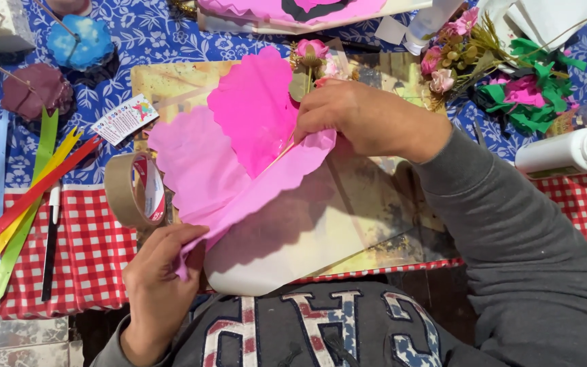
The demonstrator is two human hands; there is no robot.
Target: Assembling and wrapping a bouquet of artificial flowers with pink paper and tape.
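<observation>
Over the table (90, 251), pink paper (239, 156) stretched between both hands: left hand (161, 272) pinching the near edge, right hand (368, 119) gripping the far folds. Beside the paper, tape roll (134, 190); farther left, coloured strips (22, 204); at right, white bottle (568, 153).

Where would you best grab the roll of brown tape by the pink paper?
Pinch the tape roll across its upper rim, coming from above: it stands on edge with its open core sideways, and the left hand and pink paper crowd its lower right.
</observation>
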